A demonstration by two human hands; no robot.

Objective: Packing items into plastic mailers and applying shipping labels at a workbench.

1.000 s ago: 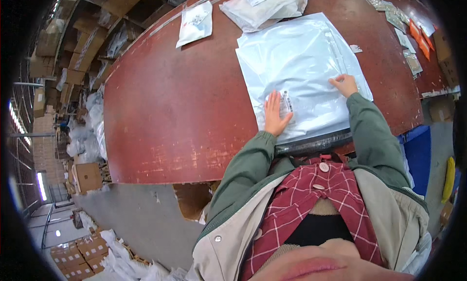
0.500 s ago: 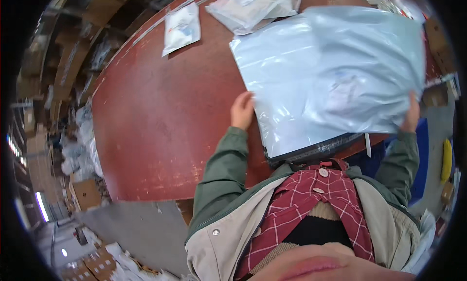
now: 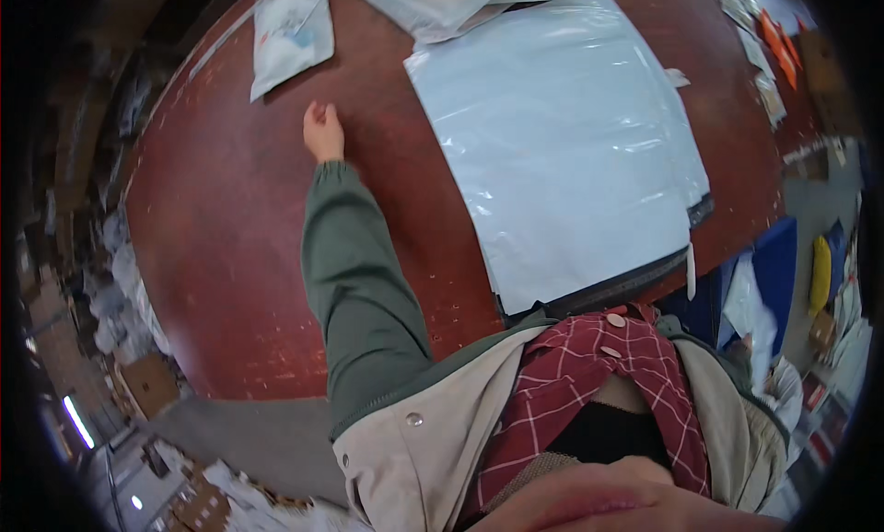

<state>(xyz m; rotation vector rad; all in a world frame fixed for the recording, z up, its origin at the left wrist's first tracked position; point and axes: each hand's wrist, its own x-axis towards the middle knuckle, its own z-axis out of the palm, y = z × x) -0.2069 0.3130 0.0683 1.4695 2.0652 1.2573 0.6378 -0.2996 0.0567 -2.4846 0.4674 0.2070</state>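
Note:
My left hand is raised over the red table, just below a small white plastic mailer. Its fingers are loosely bent and apart, with nothing in them. In front of my body lies a stack of flat pale-blue plastic mailers, with a black edge showing under its near side. Down at the right, off the table, my right hand shows small and blurred beside a pale plastic mailer at the blue bin. Its fingers cannot be made out.
The red table has a curved-looking edge. More filled white mailers lie at its far side, and packets with an orange piece at far right. A blue bin stands by the right edge. Shelves and cartons line the left.
The filled pale-blue mailer has left the top of the stack and gone to the right with my right hand. My left hand has moved from the stack's edge up and left.

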